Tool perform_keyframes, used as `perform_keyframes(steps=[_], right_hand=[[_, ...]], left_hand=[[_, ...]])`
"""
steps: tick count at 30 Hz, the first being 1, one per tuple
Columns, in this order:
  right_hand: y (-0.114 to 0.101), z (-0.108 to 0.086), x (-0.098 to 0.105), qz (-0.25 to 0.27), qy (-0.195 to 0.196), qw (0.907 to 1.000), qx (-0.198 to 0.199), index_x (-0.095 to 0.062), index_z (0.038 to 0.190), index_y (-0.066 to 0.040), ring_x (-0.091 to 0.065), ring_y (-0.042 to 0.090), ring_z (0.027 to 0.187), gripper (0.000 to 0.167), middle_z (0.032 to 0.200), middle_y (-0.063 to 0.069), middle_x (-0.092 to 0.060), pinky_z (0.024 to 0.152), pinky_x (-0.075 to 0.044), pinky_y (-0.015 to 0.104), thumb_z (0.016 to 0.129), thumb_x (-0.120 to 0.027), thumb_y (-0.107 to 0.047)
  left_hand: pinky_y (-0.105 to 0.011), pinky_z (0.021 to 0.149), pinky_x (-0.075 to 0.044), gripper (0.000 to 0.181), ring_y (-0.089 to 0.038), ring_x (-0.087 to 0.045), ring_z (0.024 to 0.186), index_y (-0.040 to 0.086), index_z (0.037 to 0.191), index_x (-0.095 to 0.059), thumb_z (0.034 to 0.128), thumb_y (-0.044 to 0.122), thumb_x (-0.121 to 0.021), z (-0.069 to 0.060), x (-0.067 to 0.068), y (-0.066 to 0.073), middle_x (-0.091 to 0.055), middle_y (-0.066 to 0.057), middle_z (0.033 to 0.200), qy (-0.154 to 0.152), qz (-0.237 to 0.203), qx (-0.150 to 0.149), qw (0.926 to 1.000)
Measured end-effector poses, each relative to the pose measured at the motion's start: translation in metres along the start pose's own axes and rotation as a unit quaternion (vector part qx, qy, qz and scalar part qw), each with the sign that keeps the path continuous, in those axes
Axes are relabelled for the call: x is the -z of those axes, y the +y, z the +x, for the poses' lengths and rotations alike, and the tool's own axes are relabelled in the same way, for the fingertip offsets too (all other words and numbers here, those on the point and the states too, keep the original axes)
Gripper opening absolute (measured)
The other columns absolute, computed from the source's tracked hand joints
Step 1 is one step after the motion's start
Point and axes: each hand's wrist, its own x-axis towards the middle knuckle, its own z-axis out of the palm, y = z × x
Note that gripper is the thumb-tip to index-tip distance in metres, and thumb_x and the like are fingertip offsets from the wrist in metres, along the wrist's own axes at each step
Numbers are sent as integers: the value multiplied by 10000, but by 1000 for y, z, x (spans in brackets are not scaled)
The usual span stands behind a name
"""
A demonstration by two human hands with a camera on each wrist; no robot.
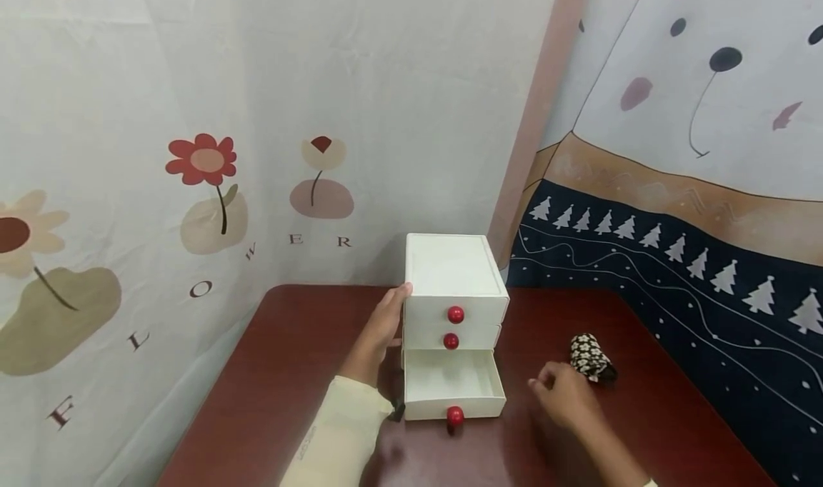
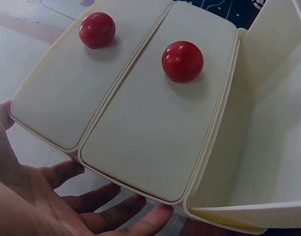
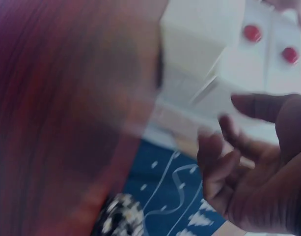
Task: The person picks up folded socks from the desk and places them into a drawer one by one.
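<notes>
A small white drawer box (image 1: pixel 456 265) with red round knobs stands on the table. Its bottom drawer (image 1: pixel 453 408) is pulled out, and no object shows inside; the two upper drawers are closed. My left hand (image 1: pixel 383 319) rests against the box's left side, thumb by the upper front edge. In the left wrist view its fingers (image 2: pixel 111 201) are spread along that side. To the right of the drawer, my right hand (image 1: pixel 566 394) hovers with loosely bent fingers and nothing in them. Just beyond it lies a black-and-white patterned bundle (image 1: pixel 588 357); its exact kind is unclear.
The dark red table (image 1: pixel 308 373) extends around the box. A pale cloth with printed flowers (image 1: pixel 386 116) hangs behind it, and a navy cloth with printed trees (image 1: pixel 675 294) borders the right side.
</notes>
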Motion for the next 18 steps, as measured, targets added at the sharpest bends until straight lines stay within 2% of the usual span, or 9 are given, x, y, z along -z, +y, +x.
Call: perform_keyframes(steps=[2,3,5,7,9,12,18], right_hand=[[12,8,4,-121,192,9994,-246,-644,997,-51,-618,411,952,217,1079,235,-634,746,-526,536,981,-772,-225],[18,12,6,-139,266,9988,-377,-636,1073,-24,-586,488,1079,257,1212,290,-591,808,-525,611,983,-761,-229],[27,20,8,-82,321,9971,-691,-592,1218,8,-440,618,1270,365,1407,382,-453,917,-471,750,994,-733,-244],[34,27,9,18,303,9944,-1015,-546,1329,4,-283,667,1372,455,1523,422,-316,986,-386,831,999,-713,-261],[40,34,11,139,272,9919,-1231,-505,1382,-5,-189,679,1401,509,1575,448,-202,1000,-315,875,995,-709,-264],[47,42,10,242,234,9896,-1401,-474,1381,-25,-114,672,1437,506,1622,455,-111,1011,-260,900,996,-702,-262],[59,55,12,308,18,9857,-1658,-450,1431,-16,-35,683,1450,524,1628,456,-24,1026,-222,952,1024,-668,-264]], left_hand=[[-807,1085,-461,801,-479,-437,1545,166,1592,-486,1042,748,-467,0,0,1,-461,-208,1681,5,8,-6,10000],[-812,1089,-456,799,-478,-438,1544,168,1590,-485,1043,750,-463,1,0,1,-467,-207,1676,8,10,-4,10000],[-819,1084,-454,800,-480,-445,1534,163,1587,-483,1046,752,-455,1,0,1,-483,-210,1658,8,34,-26,10000],[-817,1090,-452,802,-475,-449,1530,166,1586,-480,1045,758,-450,0,0,1,-493,-205,1648,-9,56,-25,10000],[-812,1094,-452,805,-471,-448,1531,169,1588,-475,1044,763,-447,0,0,1,-495,-199,1646,-44,82,-19,10000],[-799,1090,-462,814,-465,-450,1529,171,1592,-471,1041,770,-450,-1,0,1,-494,-191,1650,-80,124,0,9999],[-762,1057,-497,779,-445,-466,1516,183,1584,-487,1048,747,-459,-1,-1,0,-505,-179,1643,-108,110,15,9999]])
